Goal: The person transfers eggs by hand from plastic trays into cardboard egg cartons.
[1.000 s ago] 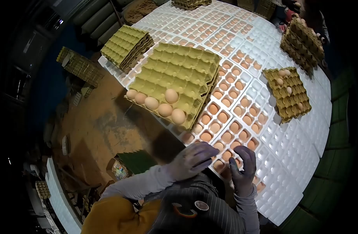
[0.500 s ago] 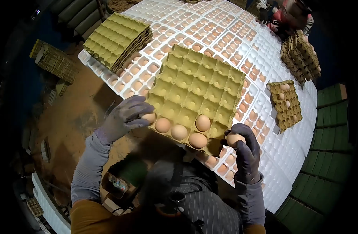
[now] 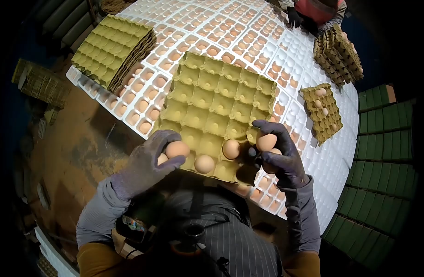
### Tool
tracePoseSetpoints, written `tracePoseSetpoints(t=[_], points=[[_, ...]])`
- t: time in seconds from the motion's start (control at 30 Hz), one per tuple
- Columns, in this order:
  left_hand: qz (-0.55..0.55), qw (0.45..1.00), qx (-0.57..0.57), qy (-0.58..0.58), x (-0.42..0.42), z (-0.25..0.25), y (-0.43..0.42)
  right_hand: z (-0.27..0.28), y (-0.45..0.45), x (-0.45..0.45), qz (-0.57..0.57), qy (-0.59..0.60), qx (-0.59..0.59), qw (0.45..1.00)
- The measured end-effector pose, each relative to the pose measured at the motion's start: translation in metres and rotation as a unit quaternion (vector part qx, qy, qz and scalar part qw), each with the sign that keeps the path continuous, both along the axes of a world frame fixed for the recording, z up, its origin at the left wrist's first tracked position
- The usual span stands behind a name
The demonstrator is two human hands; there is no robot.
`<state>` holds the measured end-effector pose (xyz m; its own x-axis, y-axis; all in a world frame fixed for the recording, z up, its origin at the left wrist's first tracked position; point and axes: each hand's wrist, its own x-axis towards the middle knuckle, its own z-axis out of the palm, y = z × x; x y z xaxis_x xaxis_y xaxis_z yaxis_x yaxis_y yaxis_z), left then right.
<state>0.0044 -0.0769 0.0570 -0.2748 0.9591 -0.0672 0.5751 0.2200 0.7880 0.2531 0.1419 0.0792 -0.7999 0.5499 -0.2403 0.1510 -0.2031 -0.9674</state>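
Note:
A yellowish pulp egg tray (image 3: 212, 101) lies in front of me, most of its cups bare. At its near left corner my left hand (image 3: 140, 164), in a grey glove, closes around a brown egg (image 3: 178, 149), and a second egg (image 3: 162, 159) shows between its fingers. My right hand (image 3: 288, 159), gloved dark, grips one egg (image 3: 266, 141) near the fingertips, with another egg (image 3: 272, 161) below it, partly covered by the thumb. Between my hands, a pale egg (image 3: 204, 164) and a browner egg (image 3: 231, 149) sit in the tray's near cups.
White plastic trays (image 3: 149, 76) holding many eggs spread across the table beneath. Stacked pulp trays (image 3: 113, 48) stand at the left, and another stack (image 3: 339, 55) at the right. A small pulp tray (image 3: 322, 113) holds several eggs. At the back right, a person (image 3: 313, 11) leans in.
My right hand has moved over the tray's near right corner and now holds a second egg, the corner-row one gone from its cup. My left hand has closed around two eggs.

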Motion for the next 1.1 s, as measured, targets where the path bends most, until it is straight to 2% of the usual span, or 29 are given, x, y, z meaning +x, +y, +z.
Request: tracePoseSetpoints(t=[0.03,0.07,0.1,0.13,0.17,0.2,0.23,0.3,0.37,0.4,0.43,0.47,0.5,0.53,0.57,0.6,0.67,0.77,0.8,0.83,0.9,0.93,0.97,1.0,1.03,1.07,1.1], points=[[0.067,0.981,0.005,-0.18,0.0,0.003,-0.001,-0.009,0.004,-0.006,0.03,-0.019,0.148,0.988],[0.032,0.972,0.04,-0.227,0.001,0.013,0.002,0.001,-0.007,-0.018,0.066,-0.09,0.307,0.945],[0.029,0.973,0.038,-0.228,0.004,0.017,0.007,0.005,-0.017,-0.028,0.104,-0.203,0.473,0.851],[-0.054,0.995,0.069,-0.043,0.01,0.02,0.013,-0.008,-0.026,-0.037,0.13,-0.26,0.567,0.771],[-0.135,0.975,0.098,0.144,0.018,0.023,0.019,-0.018,-0.031,-0.044,0.152,-0.311,0.65,0.676],[-0.158,0.955,0.09,0.236,0.028,0.024,0.025,-0.015,-0.03,-0.045,0.14,-0.284,0.638,0.702],[-0.16,0.954,0.091,0.237,0.033,0.019,0.026,-0.015,-0.029,-0.042,0.137,-0.284,0.639,0.702],[-0.148,0.926,0.037,0.345,0.043,0.006,0.029,-0.014,-0.02,-0.026,0.07,-0.213,0.571,0.79],[-0.158,0.925,0.006,0.346,0.041,0.012,0.033,-0.016,-0.014,0.003,-0.012,-0.11,0.323,0.94],[-0.118,0.971,0.034,0.205,0.036,0.01,0.028,-0.015,-0.017,0.022,-0.068,-0.047,0.095,0.992],[-0.078,0.993,0.059,0.06,0.036,0.01,0.027,-0.015,-0.022,0.04,-0.123,0.025,-0.135,0.983],[0.006,0.974,0.036,-0.224,0.045,0.019,0.026,-0.023,-0.029,0.051,-0.154,0.067,-0.188,0.968],[-0.006,0.946,0.002,-0.323,0.048,0.014,0.023,-0.034,-0.035,0.067,-0.214,0.112,-0.288,0.927],[-0.002,0.881,-0.065,-0.469,0.063,0.01,0.022,-0.036,-0.044,0.077,-0.227,0.089,-0.255,0.936],[0.007,0.79,-0.131,-0.599,0.082,0.005,0.022,-0.039,-0.051,0.086,-0.235,0.066,-0.223,0.944],[-0.007,0.767,-0.128,-0.628,0.106,-0.006,0.025,-0.054,-0.054,0.098,-0.273,0.114,-0.298,0.907],[-0.021,0.721,-0.127,-0.681,0.153,-0.011,0.041,-0.057,-0.065,0.12,-0.27,0.056,-0.22,0.936],[-0.055,0.715,-0.149,-0.681,0.2,-0.035,0.055,-0.065,-0.078,0.169,-0.279,0.096,-0.179,0.938],[-0.031,0.728,-0.188,-0.658,0.214,-0.037,0.06,-0.068,-0.081,0.189,-0.265,0.077,-0.088,0.957],[-0.009,0.739,-0.228,-0.634,0.229,-0.04,0.067,-0.074,-0.085,0.213,-0.285,0.075,-0.158,0.943],[-0.103,0.798,-0.271,-0.529,0.249,-0.048,0.089,-0.084,-0.091,0.26,-0.337,0.073,-0.293,0.892],[-0.125,0.85,-0.246,-0.449,0.267,-0.051,0.103,-0.093,-0.092,0.282,-0.314,-0.004,-0.132,0.94],[-0.142,0.895,-0.217,-0.364,0.285,-0.054,0.115,-0.098,-0.092,0.307,-0.352,-0.065,-0.176,0.917],[-0.203,0.939,-0.107,-0.256,0.305,-0.072,0.124,-0.099,-0.092,0.33,-0.389,-0.12,-0.223,0.886],[-0.197,0.937,-0.14,-0.252,0.326,-0.076,0.14,-0.115,-0.09,0.353,-0.392,-0.117,-0.23,0.883],[-0.21,0.963,-0.093,-0.138,0.347,-0.08,0.153,-0.141,-0.091,0.38,-0.372,-0.192,0.037,0.907],[-0.222,0.974,-0.044,-0.022,0.367,-0.086,0.165,-0.157,-0.091,0.401,-0.322,-0.253,0.301,0.861]])
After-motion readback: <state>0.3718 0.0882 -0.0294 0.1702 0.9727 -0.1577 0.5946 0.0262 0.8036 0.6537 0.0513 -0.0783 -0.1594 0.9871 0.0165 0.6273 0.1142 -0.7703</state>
